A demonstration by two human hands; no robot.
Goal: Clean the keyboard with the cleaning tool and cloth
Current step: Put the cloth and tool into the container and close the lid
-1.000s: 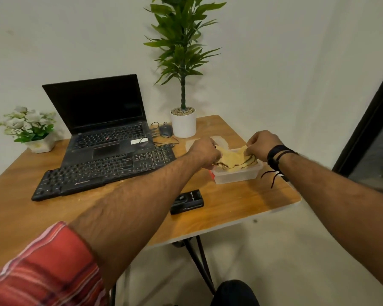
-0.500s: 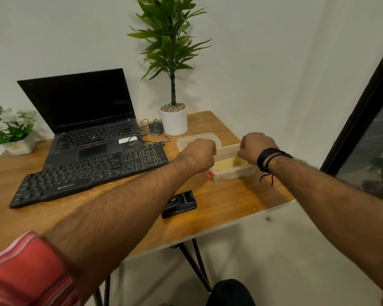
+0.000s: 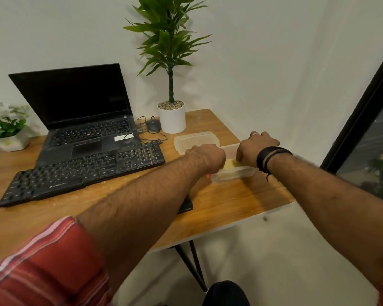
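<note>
Wooden bench (image 3: 230,204) setup: both hands, left hand (image 3: 205,156) and right hand (image 3: 255,149), in the plastic container (image 3: 234,173) over the yellow cloth (image 3: 230,164), grip hidden. Keyboard (image 3: 82,173) sits untouched, cleaning not started.

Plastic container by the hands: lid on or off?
Off. The lid lies flat on the table behind the open container, with yellow cloth visible inside.

White wall (image 3: 274,62), wooden table (image 3: 230,202), dark window frame (image 3: 363,107).
</note>
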